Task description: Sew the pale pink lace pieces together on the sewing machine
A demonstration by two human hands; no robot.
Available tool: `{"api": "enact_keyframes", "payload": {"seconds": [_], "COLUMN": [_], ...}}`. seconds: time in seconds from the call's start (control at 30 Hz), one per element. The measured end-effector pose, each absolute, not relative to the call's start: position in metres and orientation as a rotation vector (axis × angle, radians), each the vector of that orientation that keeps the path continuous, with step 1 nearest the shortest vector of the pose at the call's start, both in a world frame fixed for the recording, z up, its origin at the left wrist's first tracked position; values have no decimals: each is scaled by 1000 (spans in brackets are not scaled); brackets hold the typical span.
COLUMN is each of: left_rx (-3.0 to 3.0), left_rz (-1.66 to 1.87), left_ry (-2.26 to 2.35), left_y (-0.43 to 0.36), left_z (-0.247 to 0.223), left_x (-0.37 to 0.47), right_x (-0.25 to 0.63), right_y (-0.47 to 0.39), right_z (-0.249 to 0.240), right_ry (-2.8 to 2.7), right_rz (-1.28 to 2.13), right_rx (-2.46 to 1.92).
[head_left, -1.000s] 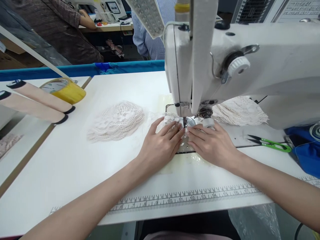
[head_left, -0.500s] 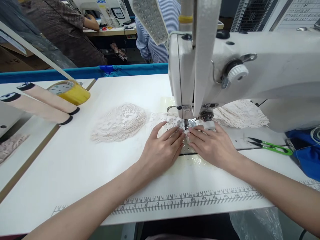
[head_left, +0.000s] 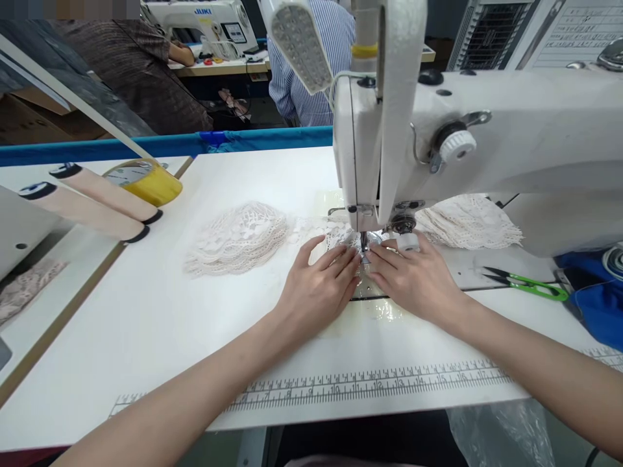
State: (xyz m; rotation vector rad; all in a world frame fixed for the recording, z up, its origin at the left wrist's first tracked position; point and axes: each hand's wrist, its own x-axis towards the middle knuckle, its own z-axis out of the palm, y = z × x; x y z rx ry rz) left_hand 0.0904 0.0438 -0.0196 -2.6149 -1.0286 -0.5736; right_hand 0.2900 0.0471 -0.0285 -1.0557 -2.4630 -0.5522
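Observation:
My left hand [head_left: 318, 279] lies palm down just left of the needle, its fingers stretched out over pale lace [head_left: 341, 235]. On the other side of the needle, my right hand [head_left: 416, 279] rests flat, fingertips on the same lace at the needle plate. Between my fingertips comes down the presser foot [head_left: 363, 241] of a white sewing machine [head_left: 479, 123]. The lace under my fingertips is mostly hidden. To the left it runs toward a bunched lace pile [head_left: 238, 240]. A second lace stack [head_left: 470, 222] sits behind my right hand, under the machine arm.
Green-handled scissors [head_left: 528, 284] lie at the right, near blue cloth [head_left: 601, 311]. Two pale thread cones [head_left: 85, 211] and a yellow tape roll [head_left: 158, 185] are at the left. A printed ruler [head_left: 335, 389] follows the table's front edge. Two people [head_left: 306, 78] are beyond the blue edge.
The view has shifted slightly. Both hands keep nearly the same place at the needle, with the lace still under the fingertips.

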Motion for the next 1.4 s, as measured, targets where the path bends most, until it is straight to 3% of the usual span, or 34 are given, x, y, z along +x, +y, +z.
{"api": "enact_keyframes", "payload": {"seconds": [0.4,0.53,0.7,0.83,0.97,1.17,1.4], "left_rx": [-2669,-2606,-2579,-3109,-3343,-3318,-2887], "left_rz": [-603,-496,-302,-163,-397,-887,-1519], "left_ry": [-1144,-1377,-1587,-1549,-1589,-1838,-2399], "left_y": [58,56,55,46,31,7,9], "left_z": [-23,-16,10,41,57,42,25], "left_x": [85,81,64,40,20,-5,-42], "right_x": [296,298,295,274,242,210,180], "right_y": [47,46,40,28,20,29,49], "right_z": [-24,-24,-21,-9,4,21,22], "right_ry": [-2449,-2456,-2446,-2592,-2411,-2116,-1953], "right_rz": [-554,-504,-256,21,419,974,961], "right_rx": [-1013,-957,-844,-706,-903,-918,-890]}}
